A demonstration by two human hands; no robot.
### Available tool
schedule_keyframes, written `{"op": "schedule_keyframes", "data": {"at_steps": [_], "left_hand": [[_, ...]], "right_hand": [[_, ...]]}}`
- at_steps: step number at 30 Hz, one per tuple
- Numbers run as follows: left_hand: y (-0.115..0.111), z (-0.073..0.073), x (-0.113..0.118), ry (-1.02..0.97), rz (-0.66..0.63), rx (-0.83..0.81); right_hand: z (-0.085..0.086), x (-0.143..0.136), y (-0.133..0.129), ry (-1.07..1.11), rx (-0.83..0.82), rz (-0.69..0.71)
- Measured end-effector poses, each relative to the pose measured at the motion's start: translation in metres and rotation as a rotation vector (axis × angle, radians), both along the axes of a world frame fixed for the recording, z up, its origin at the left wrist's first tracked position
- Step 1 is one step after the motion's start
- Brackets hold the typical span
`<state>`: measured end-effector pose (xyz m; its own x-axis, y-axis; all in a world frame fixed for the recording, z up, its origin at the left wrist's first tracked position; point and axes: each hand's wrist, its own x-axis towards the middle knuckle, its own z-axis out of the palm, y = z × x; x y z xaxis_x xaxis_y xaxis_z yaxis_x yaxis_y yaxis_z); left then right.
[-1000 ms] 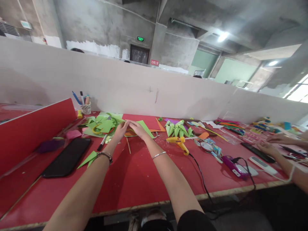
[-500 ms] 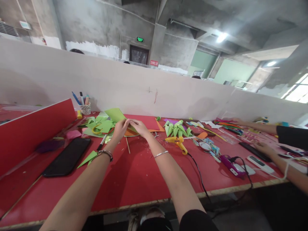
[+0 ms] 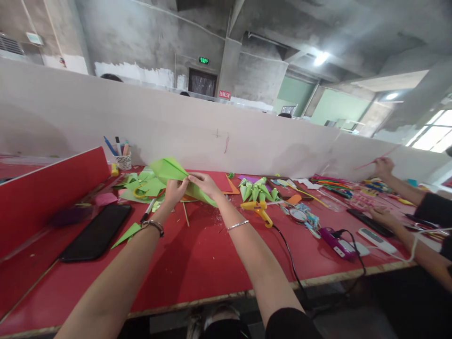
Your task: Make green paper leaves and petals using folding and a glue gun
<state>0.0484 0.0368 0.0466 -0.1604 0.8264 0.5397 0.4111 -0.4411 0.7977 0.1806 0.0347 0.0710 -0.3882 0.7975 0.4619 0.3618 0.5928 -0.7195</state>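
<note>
At the left of the frame a red board [image 3: 52, 195] stands on the red table [image 3: 197, 268]. Just right of it, lower left, lies a black phone [image 3: 97, 233]; higher up is a cup [image 3: 123, 161] of pens. A heap of green paper [image 3: 143, 182] lies left of centre. Beside it, near the middle of the frame, the left hand [image 3: 175, 192] pinches a creased green sheet [image 3: 168, 167], which rises up and left from the fingers. The right hand [image 3: 205, 183] meets it there, fingertips together on the sheet's narrow end. Green paper also shows below the right hand; I cannot tell whether it is the same sheet. Right of centre, a cluster of green cones [image 3: 259, 190] lies above a yellow glue gun [image 3: 259, 210]. Farther right is a purple power strip [image 3: 338, 243]. At the right edge, another person's raised hand [image 3: 384, 167] holds a thin pink strip [image 3: 365, 165].
</note>
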Motion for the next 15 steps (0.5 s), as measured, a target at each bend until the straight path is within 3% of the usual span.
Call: {"op": "schedule_keyframes", "data": {"at_steps": [7,13,15], "left_hand": [[0.001,0.0,-0.008,-0.154,0.044,-0.071],[-0.006,0.015,-0.028,-0.313,0.068,-0.086],[-0.007,0.025,-0.035,-0.364,0.078,-0.064]], "right_hand": [[0.014,0.012,0.017,-0.292,0.086,-0.288],[0.061,0.042,0.032,-0.326,0.186,-0.668],[0.075,0.045,0.033,-0.383,0.323,-0.788]]}}
